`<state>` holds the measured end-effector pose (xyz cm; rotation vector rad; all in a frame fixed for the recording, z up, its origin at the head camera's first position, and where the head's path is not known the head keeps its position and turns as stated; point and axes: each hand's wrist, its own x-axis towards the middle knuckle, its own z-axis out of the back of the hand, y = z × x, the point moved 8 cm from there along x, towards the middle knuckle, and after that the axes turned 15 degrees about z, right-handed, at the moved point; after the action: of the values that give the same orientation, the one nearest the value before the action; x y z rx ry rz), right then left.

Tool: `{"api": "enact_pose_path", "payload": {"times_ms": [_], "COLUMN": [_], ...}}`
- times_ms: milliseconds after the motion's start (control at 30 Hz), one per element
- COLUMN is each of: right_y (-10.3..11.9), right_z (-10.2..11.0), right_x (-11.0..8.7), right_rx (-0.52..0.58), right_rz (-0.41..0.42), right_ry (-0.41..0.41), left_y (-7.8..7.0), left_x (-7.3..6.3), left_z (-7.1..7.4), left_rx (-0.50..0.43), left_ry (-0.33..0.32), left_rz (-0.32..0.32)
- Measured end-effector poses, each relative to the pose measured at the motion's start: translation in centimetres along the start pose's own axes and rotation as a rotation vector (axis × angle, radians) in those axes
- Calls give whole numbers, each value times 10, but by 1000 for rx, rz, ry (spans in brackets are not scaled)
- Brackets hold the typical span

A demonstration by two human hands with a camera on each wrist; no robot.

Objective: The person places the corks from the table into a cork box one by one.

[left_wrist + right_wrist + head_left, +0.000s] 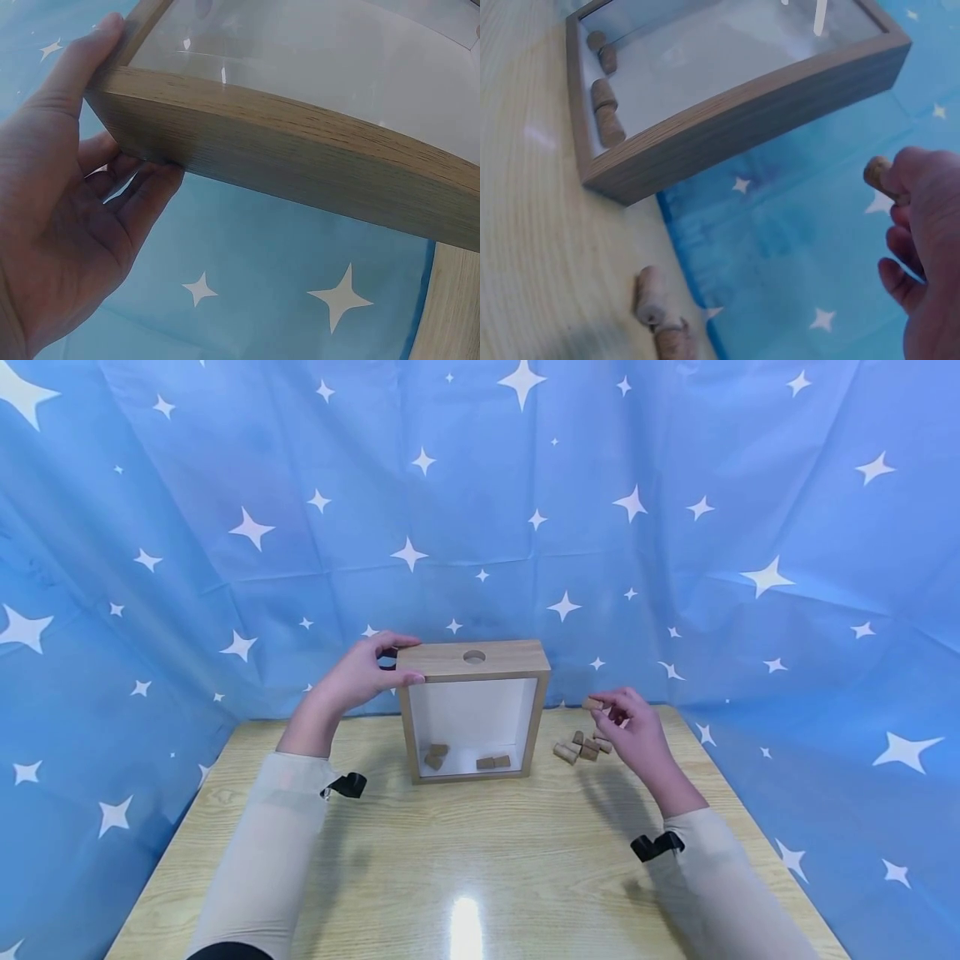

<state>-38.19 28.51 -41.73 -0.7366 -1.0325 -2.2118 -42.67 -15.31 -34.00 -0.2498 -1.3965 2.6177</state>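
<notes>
A shallow wooden box (517, 658) with a clear front and white back stands upright on the table, a round hole (474, 657) in its top. My left hand (362, 677) grips its upper left corner, thumb at the front. In the left wrist view, the fingers curl round behind the frame (300, 165). Inside, several corks (492, 762) lie along the bottom. To the right of the box, my right hand (632, 731) pinches one cork (876, 174) between thumb and fingers, held above a small heap of corks (589, 750) on the table.
The pale wooden table (450, 843) ends just behind the box. A blue curtain (480, 510) with white stars hangs at the back and both sides. Dark straps (658, 845) sit at the wrists over light sleeves.
</notes>
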Motion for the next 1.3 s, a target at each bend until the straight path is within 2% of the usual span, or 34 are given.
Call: {"api": "enact_pose_path", "payload": {"times_ms": [367, 567, 867, 1300], "right_y": [19, 24, 35, 55], "right_z": [8, 13, 27, 26], "right_x": [16, 25, 45, 69], "right_rx": [-16, 4, 0, 13], "right_rz": [63, 62, 69, 43], "right_ry": [-44, -60, -129, -158], "left_y": [0, 1, 1, 0], "left_x": [-1, 0, -2, -2], "left_z": [-1, -1, -1, -1], "left_rx": [18, 10, 8, 1], "left_ry": [1, 8, 10, 14], "left_rz": [13, 18, 18, 17]}}
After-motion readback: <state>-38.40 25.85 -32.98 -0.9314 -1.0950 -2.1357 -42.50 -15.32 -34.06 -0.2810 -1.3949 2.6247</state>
